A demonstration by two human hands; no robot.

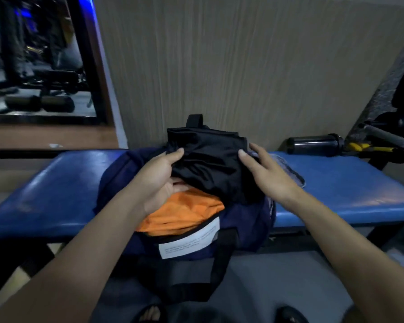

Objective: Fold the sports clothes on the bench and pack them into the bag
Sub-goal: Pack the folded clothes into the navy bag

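Because the black garment (210,164) is thin, slack cloth, it looks light and floppy, likely a little slippery, and a folded bundle of it should slump apart unless it is supported from both sides or from underneath.

Nearest the camera, at the bottom of the frame, the dark blue bag (240,231) sits on the bench (63,190) with its mouth open and a white label facing the viewer. An orange garment (182,213) already lies inside, filling the lower part of the opening.

Just above that, at centre, the left hand (156,180) grips the black bundle at its left edge, thumb on top and fingers curled beneath, between the black cloth and the orange. The right hand (266,173) is spread with straight fingers; its thumb touches the bundle's right edge, the other fingers lying beside it without closing.

The bundle hangs over the far half of the bag's mouth, partly on the orange one, not yet tucked in. Holding both side edges and pressing down seems the safest way to seat it.

Farther off, at right, a dark bottle (313,144) lies on the bench against the wall.
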